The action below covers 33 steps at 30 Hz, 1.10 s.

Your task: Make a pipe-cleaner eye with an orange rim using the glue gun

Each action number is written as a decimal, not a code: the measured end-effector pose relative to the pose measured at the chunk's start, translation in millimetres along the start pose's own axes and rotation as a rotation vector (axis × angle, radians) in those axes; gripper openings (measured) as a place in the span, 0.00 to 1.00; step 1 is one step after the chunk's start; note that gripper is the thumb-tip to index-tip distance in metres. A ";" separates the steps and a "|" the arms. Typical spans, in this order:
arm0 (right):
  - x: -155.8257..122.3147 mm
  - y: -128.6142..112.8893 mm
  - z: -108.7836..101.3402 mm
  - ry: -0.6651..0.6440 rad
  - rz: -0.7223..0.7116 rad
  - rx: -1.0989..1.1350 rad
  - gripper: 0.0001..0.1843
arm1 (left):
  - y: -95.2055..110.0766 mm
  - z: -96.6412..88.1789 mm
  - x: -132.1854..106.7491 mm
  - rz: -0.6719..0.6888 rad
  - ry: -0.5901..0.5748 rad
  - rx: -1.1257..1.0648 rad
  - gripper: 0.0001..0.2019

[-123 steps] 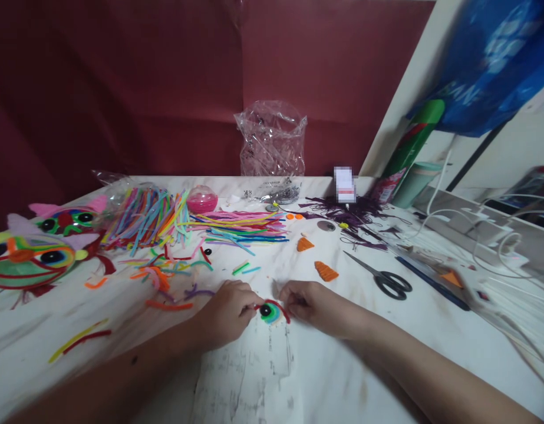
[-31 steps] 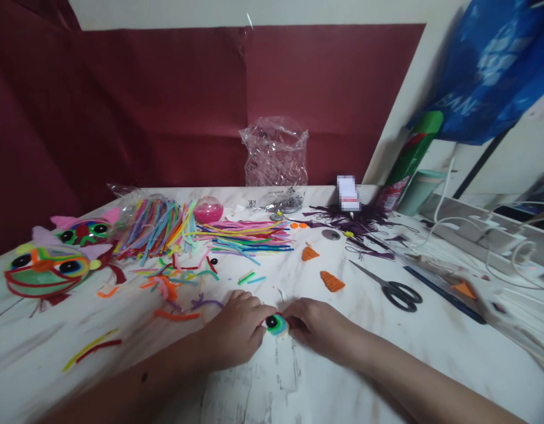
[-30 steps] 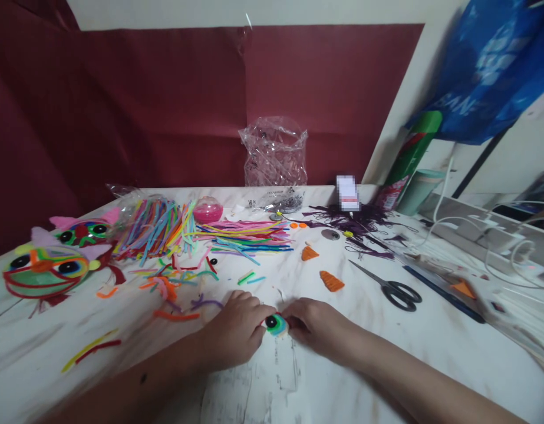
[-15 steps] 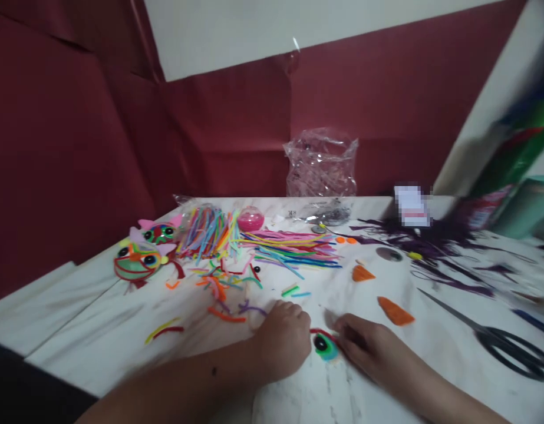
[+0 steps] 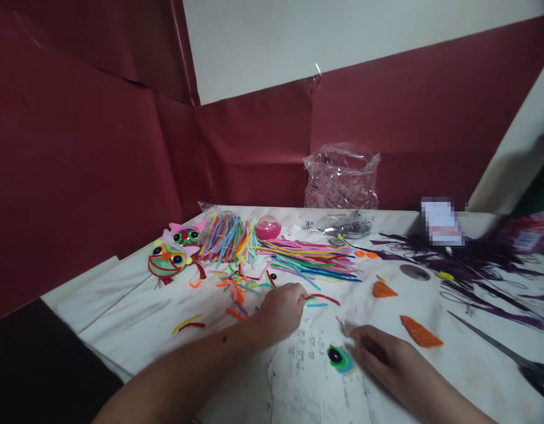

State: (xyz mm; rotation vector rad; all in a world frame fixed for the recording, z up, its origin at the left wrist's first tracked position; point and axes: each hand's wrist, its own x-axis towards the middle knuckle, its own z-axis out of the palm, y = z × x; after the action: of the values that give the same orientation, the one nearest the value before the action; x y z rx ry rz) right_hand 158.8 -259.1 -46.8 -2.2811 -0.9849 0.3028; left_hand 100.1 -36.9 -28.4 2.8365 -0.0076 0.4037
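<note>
A short red pipe cleaner (image 5: 323,295) sticks out to the right from the closed fingertips of my left hand (image 5: 283,313). Close beneath it on the table lie small light-blue and green pipe cleaner pieces (image 5: 316,305). My right hand (image 5: 380,353) has its fingers curled together low over the table; what they hold, if anything, I cannot make out. Just left of it, on a sheet of paper with handwriting (image 5: 298,377), rests a green and blue eye piece (image 5: 341,359) with a black pupil. Two orange pieces (image 5: 419,331) (image 5: 384,289) lie beyond my right hand.
Bundled pipe cleaners (image 5: 313,259) and loose cuttings (image 5: 236,288) lie farther back. Two decorated faces (image 5: 168,262) stand at the left. Scissors (image 5: 497,344) point inward on the right, near purple shreds (image 5: 475,259). A clear plastic bag (image 5: 342,176) leans at the back.
My left hand has moved forward, away from the eye piece, carrying the red pipe cleaner off its upper edge. My right hand stays beside the eye piece. The view has turned left.
</note>
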 end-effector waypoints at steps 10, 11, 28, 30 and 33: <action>-1.5 5.2 1.8 0.027 -0.047 -0.022 0.15 | -102.1 -71.2 -12.9 -0.206 -0.178 0.200 0.13; -1.3 5.6 2.4 0.027 -0.048 -0.028 0.15 | -112.1 -75.3 -19.0 -0.215 -0.197 0.196 0.14; -0.3 3.8 0.7 0.000 -0.044 -0.044 0.12 | -144.6 -61.2 28.8 -0.725 -0.191 0.270 0.14; 0.8 6.7 2.3 0.002 -0.057 -0.046 0.12 | -149.1 -66.6 27.1 -0.743 -0.202 0.268 0.14; 1.2 9.3 3.7 0.004 -0.069 -0.048 0.12 | -154.4 -70.0 28.3 -0.761 -0.209 0.261 0.14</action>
State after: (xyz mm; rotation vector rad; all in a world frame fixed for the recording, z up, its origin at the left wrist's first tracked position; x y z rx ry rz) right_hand 163.4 -261.4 -55.4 -2.2834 -1.0773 0.2478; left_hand 115.0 131.5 2.4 2.8259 1.1050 -0.0679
